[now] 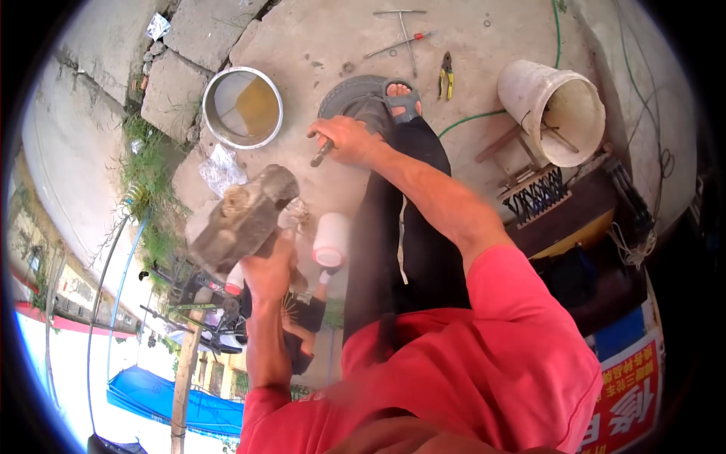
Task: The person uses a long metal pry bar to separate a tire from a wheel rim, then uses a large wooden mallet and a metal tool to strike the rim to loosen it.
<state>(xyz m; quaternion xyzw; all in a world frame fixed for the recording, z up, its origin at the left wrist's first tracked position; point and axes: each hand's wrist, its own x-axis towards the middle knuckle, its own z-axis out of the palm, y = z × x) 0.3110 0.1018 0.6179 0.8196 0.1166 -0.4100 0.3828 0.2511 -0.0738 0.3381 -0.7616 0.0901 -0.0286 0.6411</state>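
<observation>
My left hand (266,271) is closed on the handle of a sledgehammer, raised toward the camera. The block-shaped, worn head of the sledgehammer (243,225) hangs over the ground at the left. Farther off, my right hand (346,141) wraps around a metal bar (322,154), whose blunt end sticks out below the fingers. Beneath that hand lies a black tire (340,89) on the concrete. My sandaled foot (404,100) rests at the tire's right side. The far end of the bar is blurred and partly hidden by the hand.
A metal basin (280,113) with brownish water stands left of the tire. Yellow-handled pliers (446,77) and a T-handle wrench (407,38) lie beyond it. A white bucket (522,94) tips over at the right, beside a wooden chest (563,223). A white container (331,236) is near my leg.
</observation>
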